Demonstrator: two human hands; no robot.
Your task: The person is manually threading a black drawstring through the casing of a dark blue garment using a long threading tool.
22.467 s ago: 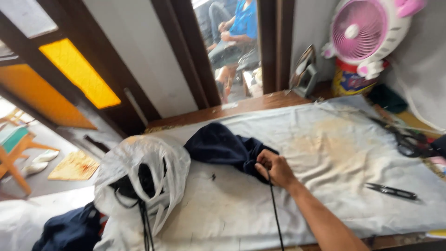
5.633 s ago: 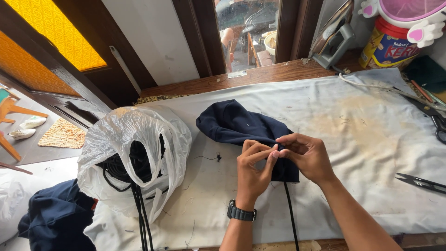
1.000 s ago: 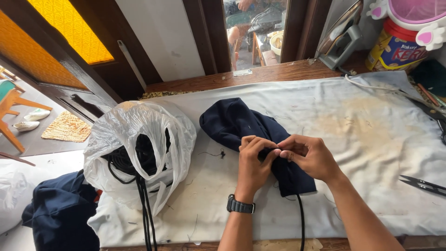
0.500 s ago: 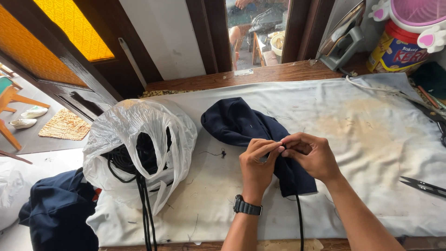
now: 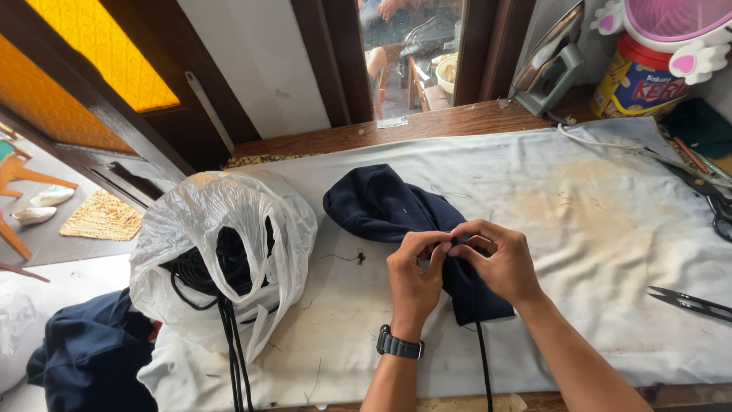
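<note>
A wide work table (image 5: 534,137) spread with a stained white cloth (image 5: 595,229) fills most of the view, running from the wooden sill at the far edge to the near edge. On its left part sits a crumpled translucent plastic bag (image 5: 221,252), open at the top, with black cords (image 5: 232,343) spilling out of it and hanging over the near edge. Below the table at near left lies a heap of dark blue fabric (image 5: 91,358). In the middle of the cloth lies a dark navy garment (image 5: 381,206), bunched up, its near end under the hands. The left hand (image 5: 414,278), a black watch (image 5: 399,346) on its wrist, and the right hand (image 5: 499,259) meet over that end, fingers curled tight and pinching a small bit of the garment's edge between fingertips, which touch each other. A black drawstring (image 5: 483,366) runs from under the garment toward the near edge. At far right stand a pink fan (image 5: 671,30), a clothes iron (image 5: 553,65) tipped on end, and a colourful tin (image 5: 633,80). Small thread snips (image 5: 690,301) lie on the cloth at near right, well apart from the hands.
</note>
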